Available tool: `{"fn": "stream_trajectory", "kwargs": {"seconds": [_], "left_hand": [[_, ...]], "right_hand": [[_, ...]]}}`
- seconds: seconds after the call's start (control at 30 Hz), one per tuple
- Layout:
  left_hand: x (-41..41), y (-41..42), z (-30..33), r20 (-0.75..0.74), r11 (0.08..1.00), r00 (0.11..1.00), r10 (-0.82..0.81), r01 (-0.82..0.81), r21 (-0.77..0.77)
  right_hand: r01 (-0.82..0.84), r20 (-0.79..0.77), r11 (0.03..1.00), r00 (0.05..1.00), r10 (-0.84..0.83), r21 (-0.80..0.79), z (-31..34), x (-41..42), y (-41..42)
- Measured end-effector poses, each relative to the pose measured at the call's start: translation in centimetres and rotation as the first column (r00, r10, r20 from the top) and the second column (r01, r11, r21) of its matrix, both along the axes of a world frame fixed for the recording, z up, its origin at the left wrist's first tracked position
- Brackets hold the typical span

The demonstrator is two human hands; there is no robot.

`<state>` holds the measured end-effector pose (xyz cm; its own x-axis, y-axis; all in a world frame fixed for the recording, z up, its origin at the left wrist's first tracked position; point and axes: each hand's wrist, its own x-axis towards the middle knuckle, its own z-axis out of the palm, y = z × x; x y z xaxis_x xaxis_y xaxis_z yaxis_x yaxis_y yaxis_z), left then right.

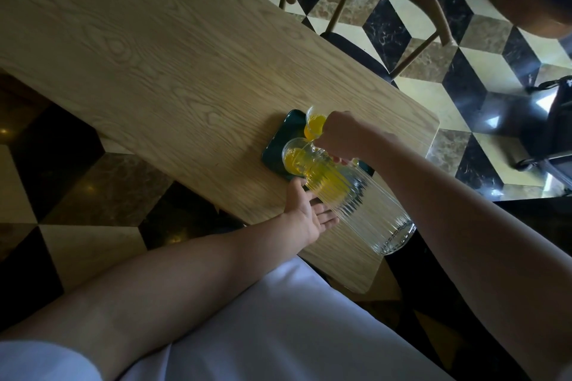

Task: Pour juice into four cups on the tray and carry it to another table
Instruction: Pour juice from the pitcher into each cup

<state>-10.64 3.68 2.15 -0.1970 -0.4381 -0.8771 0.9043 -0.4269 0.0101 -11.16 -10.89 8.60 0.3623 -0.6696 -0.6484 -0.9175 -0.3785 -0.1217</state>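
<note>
A dark green tray (pixel 280 133) lies near the right end of the wooden table (pixel 148 49). On it stands a clear cup (pixel 292 155) with yellow juice, and behind it a second cup (pixel 314 124) also holds juice. My right hand (pixel 343 136) grips the top of a ribbed glass pitcher (pixel 356 204), tipped steeply with its mouth over the nearer cup; yellow juice sits in its neck. My left hand (pixel 305 215) rests open-palmed under the pitcher's side, fingers against the glass. Any other cups are hidden behind the pitcher and my right hand.
Two wooden chairs (pixel 402 0) stand beyond the table's far edge on a black, cream and brown tiled floor (pixel 483 71). A dark bag or case (pixel 554 127) sits on the floor at the right. My white clothing (pixel 263 334) fills the bottom.
</note>
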Motion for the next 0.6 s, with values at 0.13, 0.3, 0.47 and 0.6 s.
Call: {"fn": "stream_trajectory", "kwargs": {"seconds": [0.13, 0.3, 0.47, 0.6], "left_hand": [[0.0, -0.1, -0.4, -0.005, 1.0, 1.0, 0.003, -0.003, -0.002], [-0.1, 0.1, -0.5, -0.016, 1.0, 1.0, 0.004, -0.004, -0.004], [-0.1, 0.3, -0.7, -0.005, 1.0, 1.0, 0.013, -0.013, -0.002], [-0.1, 0.5, -0.6, -0.005, 1.0, 1.0, 0.02, -0.02, -0.002]], "right_hand": [[-0.019, -0.031, 1.0, 0.999, 0.019, -0.015, -0.2, 0.3, 0.0], [-0.023, -0.046, 0.999, 0.999, 0.021, -0.034, -0.1, 0.6, 0.4], [-0.021, -0.052, 0.999, 0.998, 0.019, -0.044, 0.5, 1.1, 0.8], [-0.013, -0.041, 0.999, 0.999, 0.012, -0.033, 1.3, 1.4, 1.3]]}}
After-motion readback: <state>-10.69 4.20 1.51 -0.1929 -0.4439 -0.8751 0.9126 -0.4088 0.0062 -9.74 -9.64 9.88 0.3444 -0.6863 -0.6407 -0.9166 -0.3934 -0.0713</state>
